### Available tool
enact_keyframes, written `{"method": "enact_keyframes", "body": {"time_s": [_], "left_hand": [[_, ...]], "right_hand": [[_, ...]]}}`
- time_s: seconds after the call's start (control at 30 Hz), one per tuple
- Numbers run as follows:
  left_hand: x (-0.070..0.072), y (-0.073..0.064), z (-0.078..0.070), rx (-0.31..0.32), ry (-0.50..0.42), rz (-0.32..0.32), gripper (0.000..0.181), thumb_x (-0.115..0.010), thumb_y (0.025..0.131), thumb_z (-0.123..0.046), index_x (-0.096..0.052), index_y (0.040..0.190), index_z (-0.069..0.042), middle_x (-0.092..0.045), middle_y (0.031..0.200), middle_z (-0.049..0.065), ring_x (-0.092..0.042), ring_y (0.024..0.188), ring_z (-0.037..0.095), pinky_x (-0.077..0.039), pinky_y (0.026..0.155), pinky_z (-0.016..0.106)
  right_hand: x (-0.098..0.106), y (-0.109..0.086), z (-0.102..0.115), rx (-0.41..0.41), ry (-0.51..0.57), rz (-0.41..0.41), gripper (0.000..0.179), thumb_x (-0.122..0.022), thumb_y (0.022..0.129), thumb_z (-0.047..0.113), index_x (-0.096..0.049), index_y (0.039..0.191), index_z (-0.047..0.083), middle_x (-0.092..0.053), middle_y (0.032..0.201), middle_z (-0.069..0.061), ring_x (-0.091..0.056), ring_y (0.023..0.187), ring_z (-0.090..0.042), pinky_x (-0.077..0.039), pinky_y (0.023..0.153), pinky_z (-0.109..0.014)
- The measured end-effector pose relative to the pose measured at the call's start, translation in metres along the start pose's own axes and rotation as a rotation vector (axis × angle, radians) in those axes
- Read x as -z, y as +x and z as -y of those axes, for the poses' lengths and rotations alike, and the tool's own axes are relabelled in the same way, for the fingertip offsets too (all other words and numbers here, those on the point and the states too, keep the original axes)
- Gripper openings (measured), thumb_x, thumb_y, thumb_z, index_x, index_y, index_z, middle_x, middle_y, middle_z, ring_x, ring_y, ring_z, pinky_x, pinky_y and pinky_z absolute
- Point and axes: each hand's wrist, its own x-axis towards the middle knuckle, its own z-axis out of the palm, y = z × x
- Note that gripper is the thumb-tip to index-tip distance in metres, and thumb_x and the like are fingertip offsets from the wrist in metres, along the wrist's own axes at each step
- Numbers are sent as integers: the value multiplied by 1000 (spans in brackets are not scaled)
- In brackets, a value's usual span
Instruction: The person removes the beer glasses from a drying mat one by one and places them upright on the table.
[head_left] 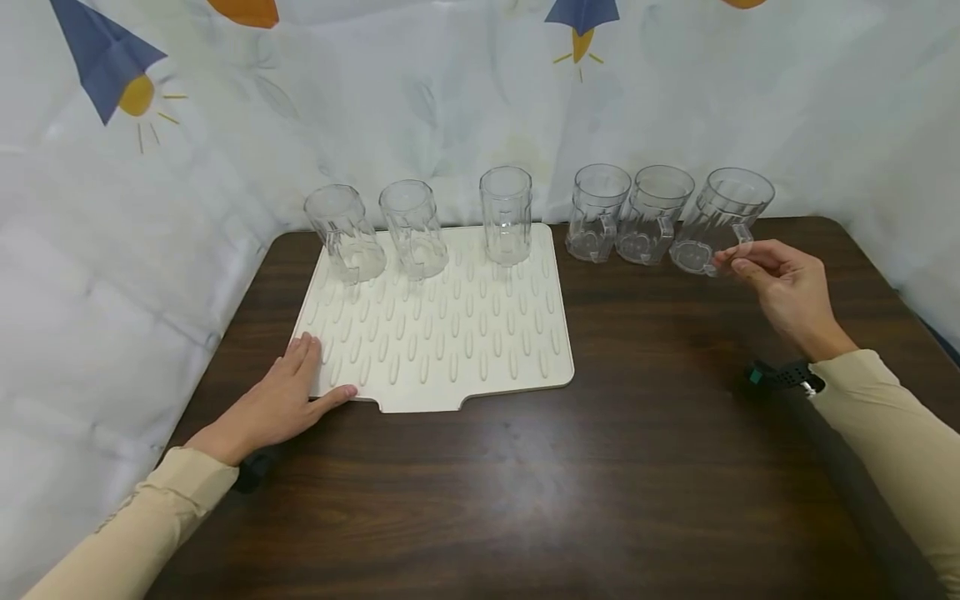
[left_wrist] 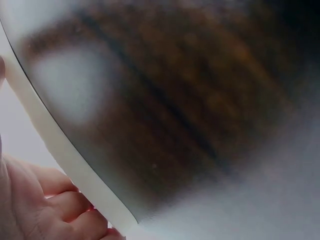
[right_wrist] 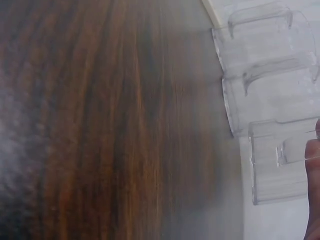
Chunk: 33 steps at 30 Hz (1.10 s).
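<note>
My right hand [head_left: 795,287] pinches the handle of the rightmost clear mug [head_left: 722,218], at the back right of the table. In the right wrist view, fingertips [right_wrist: 312,152] show at that mug's handle; the rest of the hand is out of frame. Two more clear mugs, a middle one [head_left: 654,217] and a left one [head_left: 597,215], stand close beside it, handles facing front. My left hand [head_left: 281,400] rests with extended fingers on the left front corner of a white ridged drying board [head_left: 450,358]. Three clear glasses or mugs [head_left: 506,217] stand along its back edge.
The dark wooden table [head_left: 637,467] reaches to a white patterned cloth [head_left: 465,92] hanging behind and at the sides. A dark wrist strap [head_left: 787,377] is at my right sleeve. The board's front tab [head_left: 420,402] juts toward me.
</note>
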Motion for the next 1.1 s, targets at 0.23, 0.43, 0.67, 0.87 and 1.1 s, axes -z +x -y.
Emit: {"method": "enact_keyframes", "body": {"time_s": [0.23,0.43,0.67,0.87,1.1], "left_hand": [[-3,1,0,-5,15,-8,110,-54,100,-64,-13,156,21,-8,165,45,-13,154,61,-21,121,73],[-4,0,-1,-14,25,-18,109,-54,100,-64,-15,156,21,-10,164,45,-15,153,61,-23,121,74],[-3,1,-2,-15,34,-20,109,-54,100,-63,-15,155,22,-10,164,45,-16,153,61,-22,121,73],[-2,1,-3,-12,27,-15,109,-54,100,-63,-15,155,22,-10,164,45,-15,154,60,-22,122,73],[-2,0,-1,-13,36,-20,108,-55,100,-62,-16,155,23,-11,164,45,-16,153,60,-22,121,73]], "right_hand": [[1,5,-8,1,-17,1,25,-64,100,0,-66,121,-13,-79,110,9,-74,100,-4,-57,86,-9],[2,8,-12,2,-20,7,25,-63,100,0,-65,121,-13,-79,110,10,-74,100,-3,-57,85,-9],[2,12,-15,5,2,3,25,-62,100,0,-64,121,-14,-79,109,10,-74,99,-2,-57,85,-8],[2,14,-17,-9,-37,4,26,-62,101,1,-64,122,-13,-79,109,12,-74,100,0,-57,86,-8],[4,18,-19,-71,-111,69,28,-59,104,10,-63,125,-7,-77,111,20,-72,103,7,-55,87,-6]]}}
